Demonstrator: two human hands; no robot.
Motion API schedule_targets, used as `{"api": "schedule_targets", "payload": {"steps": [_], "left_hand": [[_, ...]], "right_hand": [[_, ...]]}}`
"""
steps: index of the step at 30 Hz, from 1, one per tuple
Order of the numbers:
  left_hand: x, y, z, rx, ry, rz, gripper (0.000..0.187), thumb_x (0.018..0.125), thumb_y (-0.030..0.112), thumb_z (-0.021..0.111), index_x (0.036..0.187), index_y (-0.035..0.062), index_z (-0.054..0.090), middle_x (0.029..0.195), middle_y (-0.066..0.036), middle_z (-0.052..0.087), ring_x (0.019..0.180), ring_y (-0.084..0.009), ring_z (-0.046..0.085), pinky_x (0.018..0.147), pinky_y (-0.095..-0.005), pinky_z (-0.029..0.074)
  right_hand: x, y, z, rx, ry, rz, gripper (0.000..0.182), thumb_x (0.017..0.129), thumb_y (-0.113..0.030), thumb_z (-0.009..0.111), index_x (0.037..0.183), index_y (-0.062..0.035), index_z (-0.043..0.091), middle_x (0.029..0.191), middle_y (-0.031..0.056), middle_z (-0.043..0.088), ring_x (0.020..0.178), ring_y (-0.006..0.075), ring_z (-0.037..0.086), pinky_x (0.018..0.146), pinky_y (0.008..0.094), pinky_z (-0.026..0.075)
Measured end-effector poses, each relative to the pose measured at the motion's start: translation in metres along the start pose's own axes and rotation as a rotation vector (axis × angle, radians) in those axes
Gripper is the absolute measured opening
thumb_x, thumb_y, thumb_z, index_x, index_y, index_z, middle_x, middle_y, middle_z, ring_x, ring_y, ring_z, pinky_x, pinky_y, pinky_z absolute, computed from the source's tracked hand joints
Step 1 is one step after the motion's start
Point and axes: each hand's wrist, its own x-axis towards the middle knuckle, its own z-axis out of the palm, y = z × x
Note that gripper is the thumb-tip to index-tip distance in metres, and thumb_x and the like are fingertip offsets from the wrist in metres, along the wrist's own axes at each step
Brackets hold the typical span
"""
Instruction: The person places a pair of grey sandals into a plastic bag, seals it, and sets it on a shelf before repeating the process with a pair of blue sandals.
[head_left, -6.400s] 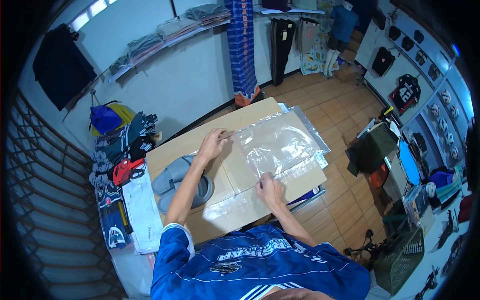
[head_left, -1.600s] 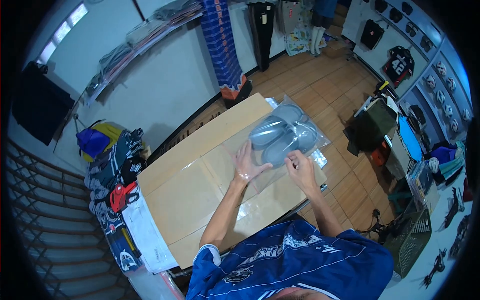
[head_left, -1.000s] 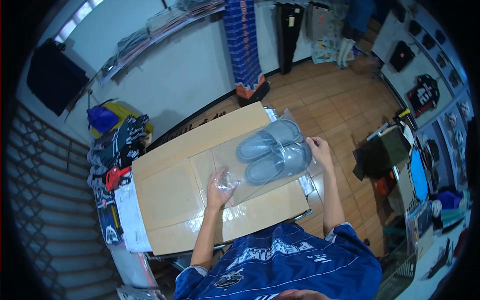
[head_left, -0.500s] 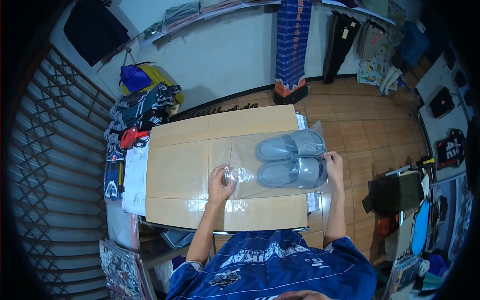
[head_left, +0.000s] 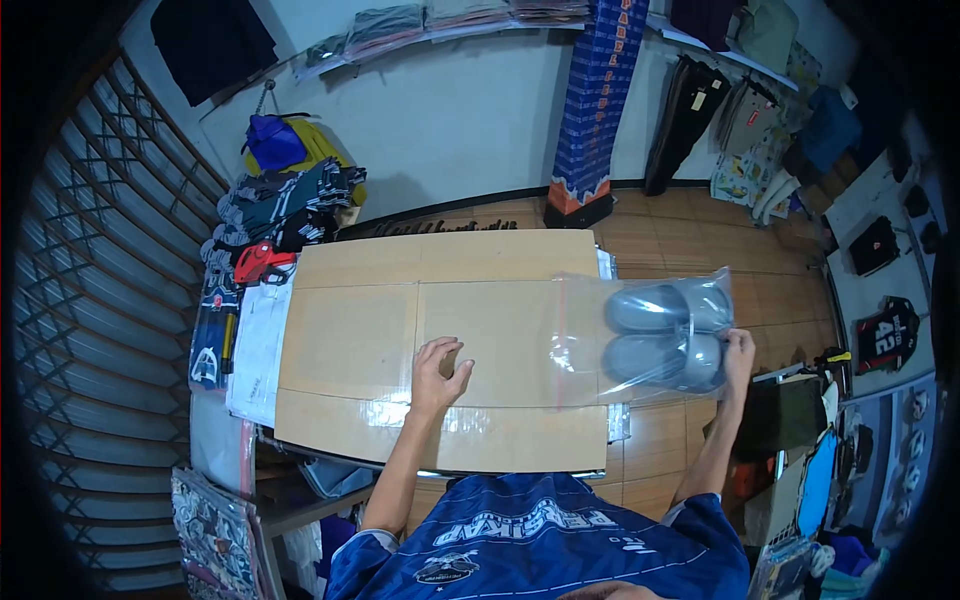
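A pair of grey slide sandals [head_left: 665,336] lies side by side inside a clear plastic bag [head_left: 580,345]. The bag reaches past the right edge of the cardboard [head_left: 350,345], its red-lined end still over the board. At the bag's far right end, my right hand [head_left: 738,352] pinches the plastic beside the sandals' toe ends. My left hand [head_left: 437,375] is over the middle of the cardboard, thumb and fingers curved apart with nothing between them. A gap separates it from the bag.
On the left are a red tape dispenser [head_left: 264,262], white papers [head_left: 262,345] and piled dark clothes [head_left: 290,210]. A blue-wrapped pillar [head_left: 595,110] stands beyond the table. Folded dark green cloth [head_left: 790,410] is at right. A lattice gate [head_left: 110,330] borders the left side.
The bag with the sandals has moved right with my right hand, partly off the cardboard. My left hand has let go of the bag's red-lined end and stayed over the board.
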Motion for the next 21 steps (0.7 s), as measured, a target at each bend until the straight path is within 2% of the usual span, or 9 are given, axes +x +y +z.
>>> {"api": "schedule_targets", "payload": {"steps": [6,9,10,12,14,17,19,20,21], "left_hand": [[0.000,0.003,-0.001,0.006,0.004,-0.007,0.034,0.076,0.021,0.081,0.105,0.0054,0.073,0.114,-0.012,0.069,0.111,-0.0321,0.061,0.099,-0.0432,0.046],[0.000,0.002,0.001,-0.015,0.017,-0.015,0.034,0.076,0.021,0.081,0.105,0.0062,0.073,0.114,-0.012,0.069,0.111,-0.0320,0.061,0.098,-0.0430,0.046],[0.000,0.003,0.001,-0.021,0.021,-0.022,0.034,0.076,0.021,0.081,0.105,0.0064,0.073,0.114,-0.012,0.069,0.111,-0.0320,0.061,0.098,-0.0430,0.046],[0.002,0.004,0.002,-0.060,0.031,-0.041,0.033,0.077,0.019,0.081,0.106,0.0064,0.073,0.113,-0.012,0.069,0.109,-0.0315,0.062,0.097,-0.0424,0.047],[0.001,0.004,0.001,-0.096,0.036,-0.073,0.032,0.078,0.018,0.081,0.107,0.0062,0.073,0.112,-0.011,0.069,0.107,-0.0301,0.064,0.096,-0.0410,0.048],[-0.005,-0.003,0.007,-0.245,0.032,-0.191,0.035,0.086,0.020,0.078,0.116,0.0025,0.070,0.112,-0.012,0.069,0.106,-0.0259,0.066,0.094,-0.0372,0.051],[-0.013,-0.005,0.014,-0.575,0.026,-0.280,0.042,0.092,0.024,0.074,0.124,-0.0005,0.064,0.115,-0.014,0.068,0.106,-0.0237,0.066,0.092,-0.0347,0.052],[-0.018,-0.005,0.015,-0.739,0.026,-0.323,0.045,0.095,0.026,0.073,0.129,-0.0020,0.061,0.116,-0.015,0.068,0.106,-0.0225,0.066,0.092,-0.0335,0.052],[-0.023,-0.003,0.013,-0.782,-0.046,-0.313,0.065,0.101,0.050,0.057,0.139,-0.0020,0.050,0.118,-0.015,0.066,0.110,-0.0221,0.065,0.094,-0.0334,0.053]], "right_hand": [[0.024,-0.053,-0.117,-0.347,0.260,-0.136,0.026,0.102,-0.020,0.052,0.099,0.0037,0.063,0.088,0.0086,0.063,0.081,0.0162,0.054,0.077,0.0318,0.045],[0.018,-0.092,-0.151,-0.349,0.376,-0.146,0.028,0.103,-0.022,0.052,0.100,0.0038,0.063,0.088,0.0068,0.061,0.084,0.0149,0.053,0.079,0.0307,0.044],[0.018,-0.099,-0.158,-0.286,0.409,-0.201,0.027,0.104,-0.022,0.054,0.097,0.0016,0.063,0.086,0.0019,0.059,0.081,0.0115,0.050,0.077,0.0277,0.042],[0.024,-0.106,-0.175,-0.180,0.398,-0.164,0.026,0.105,-0.023,0.054,0.098,0.0002,0.064,0.088,-0.0006,0.059,0.082,0.0093,0.049,0.076,0.0262,0.041],[0.024,-0.117,-0.170,-0.112,0.353,-0.167,0.025,0.104,-0.021,0.054,0.097,0.0000,0.065,0.089,-0.0003,0.060,0.083,0.0090,0.050,0.077,0.0256,0.042],[0.025,-0.137,-0.131,-0.042,0.176,-0.191,0.023,0.102,-0.018,0.054,0.096,0.0000,0.067,0.087,0.0019,0.062,0.084,0.0106,0.054,0.078,0.0268,0.044],[0.024,-0.142,-0.081,0.006,0.029,-0.198,0.019,0.101,-0.018,0.056,0.092,-0.0040,0.066,0.086,-0.0017,0.059,0.081,0.0076,0.050,0.075,0.0249,0.041],[0.013,-0.159,-0.047,0.135,-0.061,-0.147,0.019,0.101,-0.017,0.056,0.089,-0.0051,0.064,0.084,-0.0012,0.059,0.081,0.0078,0.051,0.077,0.0248,0.042],[0.008,-0.164,-0.015,0.164,-0.137,-0.097,0.018,0.101,-0.016,0.056,0.088,-0.0057,0.063,0.084,-0.0005,0.059,0.081,0.0088,0.054,0.078,0.0250,0.044]]}}
